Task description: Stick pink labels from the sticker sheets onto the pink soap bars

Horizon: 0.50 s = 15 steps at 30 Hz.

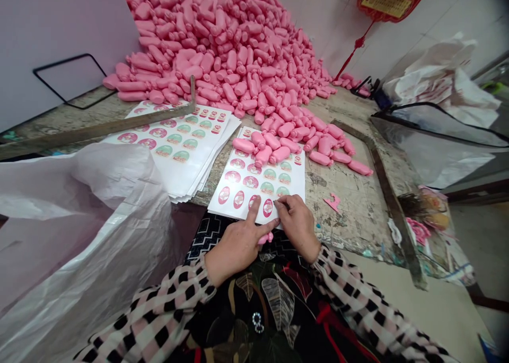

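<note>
My left hand (238, 243) is closed round a small pink plastic bottle (265, 238), only its end showing below the fingers. The index finger of that hand is stretched out and presses on a sheet of stickers (217, 206). At the sheet's front edge, my right hand (297, 222) has its thumb and forefinger pinched at the right edge of a pink oval sticker (268, 208). Other pink ovals and green half-round stickers fill the sheet. Several pink bottles (280, 154) lie on its far part.
A huge heap of pink bottles (238, 50) rises at the back. To the left lies a stack of sticker sheets (175, 166) under a wooden strip (159, 118), beside a white plastic bag (99, 204). Another wooden strip (385, 182) and a pink scrap (332, 201) lie right.
</note>
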### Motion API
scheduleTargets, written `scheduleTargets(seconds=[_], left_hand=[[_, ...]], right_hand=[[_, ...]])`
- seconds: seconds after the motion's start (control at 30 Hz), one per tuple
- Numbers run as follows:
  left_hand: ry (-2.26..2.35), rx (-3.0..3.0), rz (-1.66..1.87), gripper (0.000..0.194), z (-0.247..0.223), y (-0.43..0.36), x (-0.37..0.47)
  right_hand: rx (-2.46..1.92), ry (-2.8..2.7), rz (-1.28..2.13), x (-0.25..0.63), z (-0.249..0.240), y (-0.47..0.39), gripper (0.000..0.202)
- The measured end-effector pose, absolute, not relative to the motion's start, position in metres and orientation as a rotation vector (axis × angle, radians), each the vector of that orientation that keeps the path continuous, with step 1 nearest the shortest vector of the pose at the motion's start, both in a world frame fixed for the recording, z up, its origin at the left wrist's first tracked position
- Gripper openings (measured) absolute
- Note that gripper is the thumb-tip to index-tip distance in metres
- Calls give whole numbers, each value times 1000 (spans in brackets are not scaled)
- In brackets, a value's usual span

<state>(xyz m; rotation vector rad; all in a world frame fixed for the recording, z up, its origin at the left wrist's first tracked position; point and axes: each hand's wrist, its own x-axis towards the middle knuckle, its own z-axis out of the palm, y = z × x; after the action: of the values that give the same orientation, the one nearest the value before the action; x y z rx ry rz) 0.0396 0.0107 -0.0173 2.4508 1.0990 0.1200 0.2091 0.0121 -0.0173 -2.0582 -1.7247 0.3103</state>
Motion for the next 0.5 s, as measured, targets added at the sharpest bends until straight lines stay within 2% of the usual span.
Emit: scheduleTargets(seconds=[0.5], left_hand=[[1123, 2564, 119, 60, -23, 9, 39]], right_hand=[[-2006, -1738, 470, 214, -15, 3, 20]])
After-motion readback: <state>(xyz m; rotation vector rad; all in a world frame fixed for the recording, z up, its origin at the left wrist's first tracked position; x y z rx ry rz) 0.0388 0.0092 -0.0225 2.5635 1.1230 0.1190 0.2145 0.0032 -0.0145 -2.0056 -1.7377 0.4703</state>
